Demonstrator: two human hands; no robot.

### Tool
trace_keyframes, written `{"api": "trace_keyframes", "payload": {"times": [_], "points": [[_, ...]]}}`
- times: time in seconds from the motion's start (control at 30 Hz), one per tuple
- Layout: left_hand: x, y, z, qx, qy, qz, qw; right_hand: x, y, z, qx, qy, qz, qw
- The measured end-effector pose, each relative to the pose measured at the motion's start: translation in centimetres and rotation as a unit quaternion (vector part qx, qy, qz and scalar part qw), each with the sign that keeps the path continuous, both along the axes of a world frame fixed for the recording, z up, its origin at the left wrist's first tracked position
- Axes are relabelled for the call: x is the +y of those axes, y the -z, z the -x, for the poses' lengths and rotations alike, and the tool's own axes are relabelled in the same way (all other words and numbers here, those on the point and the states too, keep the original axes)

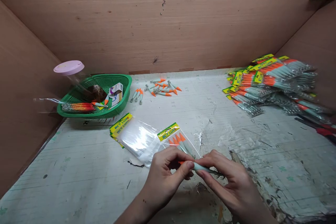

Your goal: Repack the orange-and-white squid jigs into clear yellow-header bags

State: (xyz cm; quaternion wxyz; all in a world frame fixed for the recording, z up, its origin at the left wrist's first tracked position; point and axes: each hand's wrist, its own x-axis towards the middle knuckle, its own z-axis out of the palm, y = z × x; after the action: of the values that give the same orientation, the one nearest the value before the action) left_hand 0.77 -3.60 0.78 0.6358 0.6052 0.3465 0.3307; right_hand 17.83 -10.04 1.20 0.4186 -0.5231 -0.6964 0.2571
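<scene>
Both hands at work low in the view. Left hand (168, 175): thumb and fingers pinch the orange end of a lure (204, 168). Right hand (231, 178): thumb and forefinger pinch the same lure along its pale body, toward the hooks. The lure lies aslant between them, just in front of a part-filled bag (166, 134) on the worktop (91, 168).

Done, judging by the layout: a heap of filled packets (275, 80) at the far right, and about four lures showing in the part-filled bag. Left: the lure in hand, not yet bagged; a scatter of loose lures (162, 92) by the back wall (168, 31); a small row of lures (136, 95) beside the green basket (127, 91); and a stack of flat bags (139, 136) that look unfilled, touching the part-filled bag. Estimate: well advanced overall, the present bag midway. How many lures make a full bag, I cannot tell.

Hard to make out: the left hand covers the bag's lower edge, so its mouth is unseen. The lure's orange tip is mostly behind fingers; its hooks are partly behind the right hand. Packets overlap too much to count, and those at the right blur. A red-and-black tool (325, 133) is cut off at the edge; kind uncertain. Glare whitens the stack of flat bags. The brown lump (97, 93) in the basket: unidentified.
</scene>
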Motion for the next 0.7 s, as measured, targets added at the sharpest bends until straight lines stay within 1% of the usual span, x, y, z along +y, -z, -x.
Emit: {"api": "trace_keyframes", "payload": {"times": [0.13, 0.2, 0.37, 0.57, 0.7], "points": [[-0.12, 0.32, 0.03, -0.019, -0.003, 0.033, 0.999, -0.16, 0.38, -0.08, 0.001, 0.000, 0.018, 1.000], [-0.06, 0.31, 0.06, -0.025, -0.001, 0.042, 0.999, -0.11, 0.35, -0.05, 0.002, 0.004, 0.014, 1.000], [0.06, -0.04, 0.12, 0.012, 0.019, -0.026, 0.999, 0.10, 0.05, 0.05, 0.013, 0.013, -0.001, 1.000], [-0.12, 0.15, 0.19, -0.041, 0.035, 0.004, 0.999, 0.00, -0.27, -0.08, 0.003, 0.005, -0.003, 1.000], [-0.23, -0.19, 0.17, -0.029, 0.033, 0.011, 0.999, 0.10, -0.60, 0.07, 0.000, 0.008, -0.018, 1.000]]}}
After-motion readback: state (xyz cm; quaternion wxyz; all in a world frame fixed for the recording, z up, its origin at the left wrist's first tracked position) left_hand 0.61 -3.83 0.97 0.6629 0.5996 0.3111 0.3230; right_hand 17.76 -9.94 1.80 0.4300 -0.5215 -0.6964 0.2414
